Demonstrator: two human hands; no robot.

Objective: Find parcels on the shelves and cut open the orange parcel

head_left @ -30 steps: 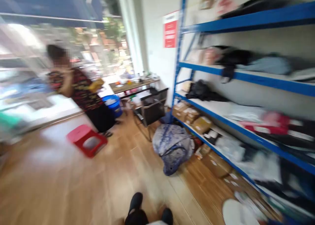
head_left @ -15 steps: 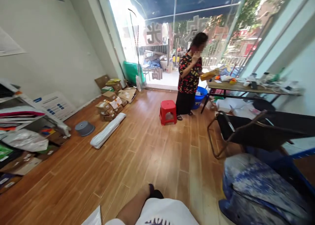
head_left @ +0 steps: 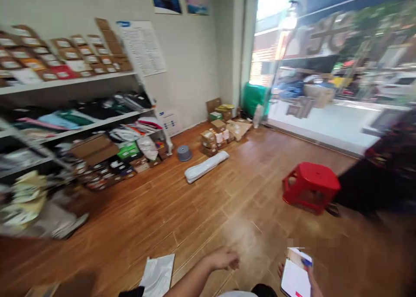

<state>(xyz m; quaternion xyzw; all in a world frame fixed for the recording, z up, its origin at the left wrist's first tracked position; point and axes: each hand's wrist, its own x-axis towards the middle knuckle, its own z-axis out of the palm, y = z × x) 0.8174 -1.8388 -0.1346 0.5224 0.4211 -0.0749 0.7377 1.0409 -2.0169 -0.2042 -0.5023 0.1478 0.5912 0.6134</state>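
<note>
My right hand (head_left: 312, 283) is closed around a smartphone (head_left: 295, 276) at the lower right, its lit screen facing up towards me. My left hand (head_left: 225, 259) reaches forward over the wood floor, fingers loosely bent and somewhat apart, with nothing visible in them. Beside my left forearm lies a silvery-grey plastic mailer bag (head_left: 159, 273). Between and below my hands, part of a white shirt and a dark rounded thing show at the bottom edge; I cannot make out what the dark thing is.
A red plastic stool (head_left: 313, 182) stands ahead right, near a blurred person in dark clothes (head_left: 386, 180). A long white wrapped bundle (head_left: 206, 167), a grey round tub (head_left: 184, 153) and cardboard boxes (head_left: 209, 141) are on the floor. Shelves (head_left: 68, 83) of parcels line the left wall.
The view has swung left, bringing the shelves in and shifting the stool and person rightwards. My right hand with the smartphone now shows; my left hand is visible over the floor.
</note>
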